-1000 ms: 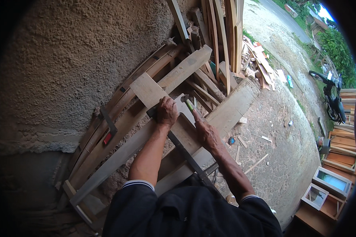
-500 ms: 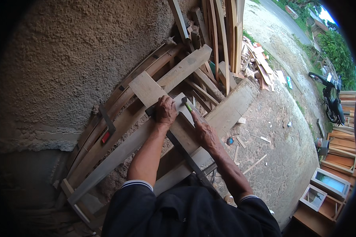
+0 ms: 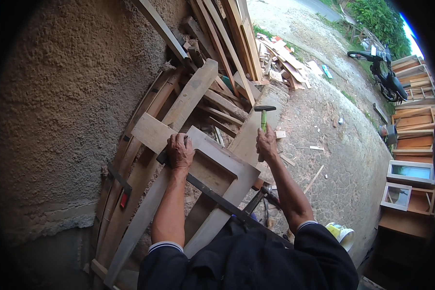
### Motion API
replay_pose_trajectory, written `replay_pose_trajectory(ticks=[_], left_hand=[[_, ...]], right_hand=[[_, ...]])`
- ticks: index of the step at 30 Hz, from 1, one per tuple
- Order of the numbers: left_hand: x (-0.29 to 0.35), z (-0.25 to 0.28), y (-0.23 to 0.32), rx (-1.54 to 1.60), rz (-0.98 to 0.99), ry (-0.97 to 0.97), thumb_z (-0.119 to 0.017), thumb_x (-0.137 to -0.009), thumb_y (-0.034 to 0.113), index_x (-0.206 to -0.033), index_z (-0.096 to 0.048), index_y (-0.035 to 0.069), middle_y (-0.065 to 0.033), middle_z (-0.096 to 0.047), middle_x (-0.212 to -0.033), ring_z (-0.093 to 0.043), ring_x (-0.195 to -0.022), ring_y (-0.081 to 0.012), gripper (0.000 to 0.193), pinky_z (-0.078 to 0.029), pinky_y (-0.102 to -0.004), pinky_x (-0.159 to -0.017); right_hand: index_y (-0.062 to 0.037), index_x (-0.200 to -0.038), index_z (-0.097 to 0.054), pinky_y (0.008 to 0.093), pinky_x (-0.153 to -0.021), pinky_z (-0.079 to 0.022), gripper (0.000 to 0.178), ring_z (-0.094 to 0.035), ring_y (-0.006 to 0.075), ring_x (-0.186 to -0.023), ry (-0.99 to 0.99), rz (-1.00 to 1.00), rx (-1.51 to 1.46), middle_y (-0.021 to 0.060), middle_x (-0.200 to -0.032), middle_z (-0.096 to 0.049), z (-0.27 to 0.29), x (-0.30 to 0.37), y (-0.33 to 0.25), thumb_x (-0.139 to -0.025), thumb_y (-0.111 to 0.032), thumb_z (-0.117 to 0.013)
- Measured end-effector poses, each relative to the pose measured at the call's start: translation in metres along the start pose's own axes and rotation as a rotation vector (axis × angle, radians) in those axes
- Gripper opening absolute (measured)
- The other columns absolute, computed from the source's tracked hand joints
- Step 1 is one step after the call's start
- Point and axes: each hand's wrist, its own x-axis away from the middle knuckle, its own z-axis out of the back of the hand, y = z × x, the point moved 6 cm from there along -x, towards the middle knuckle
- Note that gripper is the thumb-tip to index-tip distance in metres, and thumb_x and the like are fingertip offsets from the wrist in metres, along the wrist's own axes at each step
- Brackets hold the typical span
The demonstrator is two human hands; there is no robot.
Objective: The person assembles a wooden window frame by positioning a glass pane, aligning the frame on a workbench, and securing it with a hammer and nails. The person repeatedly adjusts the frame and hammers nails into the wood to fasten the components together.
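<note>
My right hand (image 3: pixel 266 142) grips a hammer (image 3: pixel 265 109) by its green handle, with the dark head up, to the right of a wooden frame (image 3: pixel 244 178). My left hand (image 3: pixel 181 151) is closed over the frame's far left corner, where it meets a crossing board (image 3: pixel 152 134). What lies under its fingers is partly hidden. A dark metal bar clamp (image 3: pixel 212 194) runs across the frame toward my body, and a dark piece sticks out beside my left hand.
Long boards (image 3: pixel 135 169) lean along the rough wall (image 3: pixel 82 96) on the left. Offcuts (image 3: pixel 282 60) are piled at the far side. A motorbike (image 3: pixel 386 79), wooden frames (image 3: pixel 413 125) and small glazed windows (image 3: pixel 411 171) stand right. A white bucket (image 3: pixel 342 235) sits near my right elbow.
My right hand has lifted the hammer up and away to the right from the frame's corner. My left hand stays on the frame. The whole view has shifted and turned somewhat.
</note>
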Motion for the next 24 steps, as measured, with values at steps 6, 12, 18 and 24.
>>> replay_pose_trajectory(ticks=[6,12,18,24], left_hand=[[0.002,-0.006,-0.005,-0.036,-0.062,0.004,-0.062,-0.091,0.016,-0.103,-0.063,0.007,-0.0158,-0.061,-0.105,-0.058,-0.102,-0.0352,0.015,-0.049,-0.0455,-0.090],[0.006,-0.003,0.000,-0.096,-0.131,0.012,-0.065,-0.089,0.020,-0.109,-0.064,0.006,-0.0155,-0.061,-0.111,-0.057,-0.108,-0.0354,0.024,-0.047,-0.0467,-0.095],[0.103,-0.018,0.082,-0.150,-0.343,-0.213,-0.061,-0.093,0.047,-0.146,-0.048,0.005,-0.0168,-0.041,-0.155,-0.036,-0.145,-0.0341,0.069,-0.026,-0.0516,-0.118],[0.202,-0.048,0.177,-0.055,-0.426,-0.568,-0.055,-0.091,0.064,-0.157,-0.030,0.006,-0.0158,-0.029,-0.163,-0.022,-0.153,-0.0319,0.091,-0.012,-0.0524,-0.124]], right_hand=[[-0.0150,-0.145,-0.046,0.0523,-0.085,-0.054,0.052,-0.067,0.0467,-0.096,0.132,0.097,1.004,0.0227,-0.098,-0.070,0.037,-0.048,0.036,-0.099,-0.039,-0.053],[-0.0147,-0.139,-0.058,0.0494,-0.087,-0.052,0.051,-0.066,0.0355,-0.107,-0.335,0.186,0.669,0.0226,-0.120,-0.066,0.078,0.040,0.060,-0.098,-0.046,-0.055],[-0.0084,-0.131,-0.062,0.0272,-0.063,-0.052,0.056,-0.069,0.0143,-0.073,-1.016,-0.542,0.143,0.0063,-0.093,-0.072,0.114,0.180,0.127,-0.094,-0.050,-0.065],[-0.0072,-0.154,-0.035,0.0257,-0.046,-0.050,0.083,-0.062,0.0145,-0.051,-1.243,-0.675,-0.346,0.0104,-0.086,-0.071,0.092,0.176,0.134,-0.085,-0.027,-0.077]])
